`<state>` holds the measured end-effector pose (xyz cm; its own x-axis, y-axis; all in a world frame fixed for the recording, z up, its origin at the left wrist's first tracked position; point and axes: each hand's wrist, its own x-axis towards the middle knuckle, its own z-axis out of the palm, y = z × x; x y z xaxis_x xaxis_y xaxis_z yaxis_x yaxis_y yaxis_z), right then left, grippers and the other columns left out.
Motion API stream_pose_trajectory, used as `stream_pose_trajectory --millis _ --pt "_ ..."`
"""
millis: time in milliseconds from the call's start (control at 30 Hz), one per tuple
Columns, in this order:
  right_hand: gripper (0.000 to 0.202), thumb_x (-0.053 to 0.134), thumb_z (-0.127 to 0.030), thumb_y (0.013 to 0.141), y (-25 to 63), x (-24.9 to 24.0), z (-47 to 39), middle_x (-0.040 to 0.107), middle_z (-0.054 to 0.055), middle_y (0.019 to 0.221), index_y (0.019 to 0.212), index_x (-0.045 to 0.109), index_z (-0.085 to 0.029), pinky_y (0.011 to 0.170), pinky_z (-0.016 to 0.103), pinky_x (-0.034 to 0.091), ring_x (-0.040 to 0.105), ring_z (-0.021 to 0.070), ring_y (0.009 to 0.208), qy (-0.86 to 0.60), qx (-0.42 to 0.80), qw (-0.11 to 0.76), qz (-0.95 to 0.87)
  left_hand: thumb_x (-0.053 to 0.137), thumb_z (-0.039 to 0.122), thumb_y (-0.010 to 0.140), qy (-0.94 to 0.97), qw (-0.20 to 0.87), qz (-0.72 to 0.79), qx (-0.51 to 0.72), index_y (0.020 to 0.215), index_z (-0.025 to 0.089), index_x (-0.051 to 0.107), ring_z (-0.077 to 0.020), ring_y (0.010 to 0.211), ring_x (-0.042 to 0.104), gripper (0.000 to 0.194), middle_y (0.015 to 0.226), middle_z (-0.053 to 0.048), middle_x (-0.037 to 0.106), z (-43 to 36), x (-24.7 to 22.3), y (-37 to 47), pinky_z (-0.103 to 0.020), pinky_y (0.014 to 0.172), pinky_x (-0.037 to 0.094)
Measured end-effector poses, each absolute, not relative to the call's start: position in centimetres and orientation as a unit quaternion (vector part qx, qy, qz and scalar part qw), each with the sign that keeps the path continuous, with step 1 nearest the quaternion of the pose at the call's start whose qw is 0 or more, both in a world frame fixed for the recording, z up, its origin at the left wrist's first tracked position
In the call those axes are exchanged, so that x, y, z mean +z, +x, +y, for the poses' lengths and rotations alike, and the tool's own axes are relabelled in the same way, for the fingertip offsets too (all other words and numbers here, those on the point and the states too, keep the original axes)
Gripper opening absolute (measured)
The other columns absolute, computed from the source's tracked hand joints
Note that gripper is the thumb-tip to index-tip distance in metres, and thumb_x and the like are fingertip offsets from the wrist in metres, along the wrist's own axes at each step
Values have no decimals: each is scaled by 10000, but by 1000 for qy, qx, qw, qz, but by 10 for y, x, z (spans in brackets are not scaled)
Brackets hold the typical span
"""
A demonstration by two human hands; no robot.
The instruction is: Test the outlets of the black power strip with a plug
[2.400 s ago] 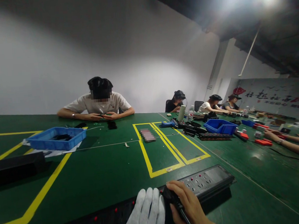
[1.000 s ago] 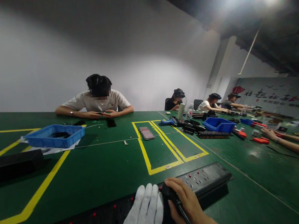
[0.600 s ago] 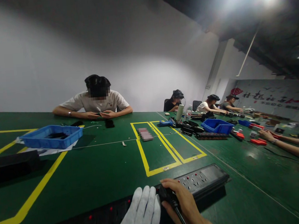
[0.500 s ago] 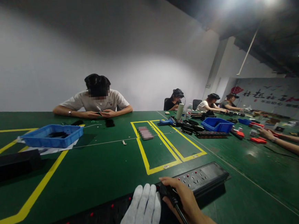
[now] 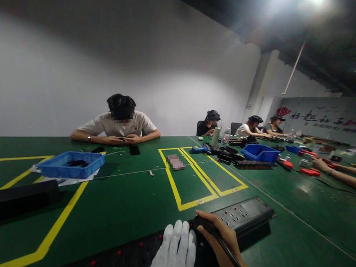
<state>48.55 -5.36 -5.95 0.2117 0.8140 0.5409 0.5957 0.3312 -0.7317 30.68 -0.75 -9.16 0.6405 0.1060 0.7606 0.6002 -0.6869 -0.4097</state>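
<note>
A long black power strip [image 5: 252, 212] with sockets and small red buttons lies across the near side of the green table. My left hand [image 5: 174, 249], in a white glove, rests flat on the strip with its fingers stretched out side by side. Beside it, my bare right hand [image 5: 223, 237] grips a black plug [image 5: 202, 223] at the strip's upper face. A thick black cord [image 5: 227, 253] runs from the plug down over that hand towards me. The plug's pins are hidden, so I cannot tell how deep they sit in a socket.
A blue tray [image 5: 72, 168] with dark parts stands at left, behind a long black bar [image 5: 23, 199]. Yellow tape frames a pinkish rectangular item [image 5: 176, 163]. A blue bin [image 5: 261, 153] and red parts [image 5: 310, 172] lie at right. Several people sit around the table.
My right hand and the plug have shifted slightly to the right along the strip. My gloved left hand stays flat beside them. The whole view has moved a little.
</note>
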Motion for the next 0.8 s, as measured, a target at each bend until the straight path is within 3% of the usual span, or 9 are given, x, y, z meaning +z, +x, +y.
stream_pose_trajectory --millis 200,433,500,633,700,800 --pt "311 674 -433 853 491 -57 -51 750 64 978 1083 703 -226 742 261 608 737 235 852 -553 120 535 -627 549 406 857 -841 345 -222 -352 1160 144 594 -308 1119 585 403 1174 -141 656 -7 -94 306 -480 1010 347" --pt "193 649 -366 884 492 -51 -49 757 18 973 1073 693 -354 710 241 626 748 237 826 -507 69 548 -662 549 376 842 -819 331 -248 -398 1198 94 574 -320 1122 583 455 1170 -175 651 -7 -93 304 -476 1021 349" --pt "165 627 -372 902 493 -28 -54 755 33 973 1043 704 -335 732 262 626 745 239 841 -512 19 579 -634 542 414 856 -823 326 -249 -393 1188 94 583 -315 1114 588 463 1164 -169 656 -9 -90 302 -479 1029 344" --pt "279 611 -360 917 498 38 -74 720 88 1071 1146 646 -205 853 433 585 716 260 937 -481 -169 703 -496 511 509 891 -846 319 -265 -335 1204 135 589 -290 1138 581 493 1217 -129 644 -16 -76 286 -465 1048 331" --pt "287 631 -354 905 495 59 -82 707 92 1109 1149 642 -203 873 444 572 698 262 989 -465 -186 697 -514 509 490 901 -846 322 -273 -326 1219 144 584 -279 1162 569 476 1227 -124 642 -19 -71 275 -460 1070 310" --pt "259 667 -330 882 486 59 -82 711 59 1120 1126 651 -247 892 402 569 695 232 1005 -481 -106 618 -612 504 471 897 -844 315 -268 -340 1222 149 580 -266 1156 574 463 1218 -114 648 -20 -71 259 -451 1091 287"
